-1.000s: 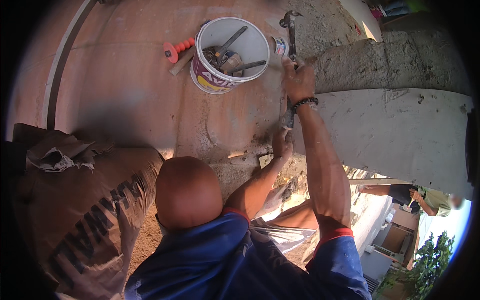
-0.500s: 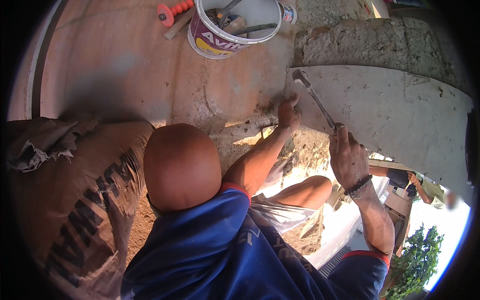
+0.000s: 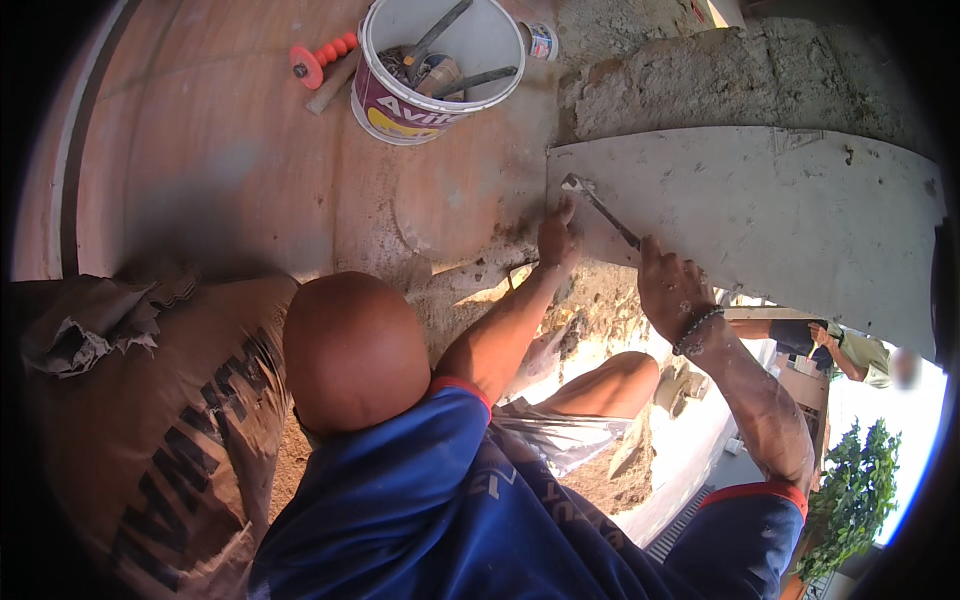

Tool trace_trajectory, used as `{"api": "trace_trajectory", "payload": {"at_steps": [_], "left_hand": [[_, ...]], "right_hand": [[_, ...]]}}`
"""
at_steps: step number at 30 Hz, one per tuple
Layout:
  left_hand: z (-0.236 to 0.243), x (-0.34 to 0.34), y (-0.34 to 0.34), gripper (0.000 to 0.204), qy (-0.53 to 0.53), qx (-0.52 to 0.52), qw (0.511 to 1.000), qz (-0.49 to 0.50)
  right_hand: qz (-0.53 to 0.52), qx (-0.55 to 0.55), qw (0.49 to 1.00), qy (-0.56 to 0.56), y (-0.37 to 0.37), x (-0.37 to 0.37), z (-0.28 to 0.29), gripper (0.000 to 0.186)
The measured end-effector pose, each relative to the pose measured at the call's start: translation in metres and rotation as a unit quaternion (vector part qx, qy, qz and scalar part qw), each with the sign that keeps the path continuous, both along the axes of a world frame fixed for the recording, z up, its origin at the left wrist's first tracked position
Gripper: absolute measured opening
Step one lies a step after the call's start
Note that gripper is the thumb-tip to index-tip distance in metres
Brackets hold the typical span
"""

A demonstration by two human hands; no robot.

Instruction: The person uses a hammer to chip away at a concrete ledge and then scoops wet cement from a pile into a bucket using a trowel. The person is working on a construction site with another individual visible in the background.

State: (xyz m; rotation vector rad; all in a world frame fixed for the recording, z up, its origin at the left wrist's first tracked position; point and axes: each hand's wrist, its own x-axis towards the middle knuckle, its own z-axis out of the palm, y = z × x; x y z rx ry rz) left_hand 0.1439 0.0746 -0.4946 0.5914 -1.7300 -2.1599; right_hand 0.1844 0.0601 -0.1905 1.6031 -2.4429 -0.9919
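My right hand (image 3: 670, 285) grips the dark handle of a hammer (image 3: 610, 215), which slants up-left so its head sits just above my left fingertips. My left hand (image 3: 558, 235) is closed at the left edge of a grey board (image 3: 750, 220), thumb or finger raised toward the hammer head; whatever it pinches is too small to make out. Left of the board lies a pinkish-brown panel (image 3: 460, 200) with cement smears.
A white-and-purple bucket (image 3: 400, 120) of tools stands at top, beside a red-guarded chisel (image 3: 310, 62) and small container (image 3: 543, 42). A torn paper sack (image 3: 180, 420) fills the lower left; rough plaster (image 3: 720, 85) borders the board. Another person (image 3: 860, 355) and a plant (image 3: 855, 480) are at right.
The hammer has swung down from near the bucket onto the grey board, with my right hand moving down and right. My left hand has risen up the board's edge toward the hammer head.
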Motion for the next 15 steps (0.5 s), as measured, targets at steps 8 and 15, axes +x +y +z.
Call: {"api": "trace_trajectory", "payload": {"at_steps": [8, 15], "left_hand": [[-0.008, -0.003, 0.002, 0.053, 0.031, -0.138, 0.984, 0.112], [0.001, 0.007, -0.012, 0.050, -0.009, -0.086, 0.996, 0.038]], "right_hand": [[-0.142, -0.050, 0.978, -0.141, -0.032, 0.025, -0.003, 0.022], [-0.151, -0.092, 0.968, -0.178, -0.050, 0.029, 0.005, 0.021]]}}
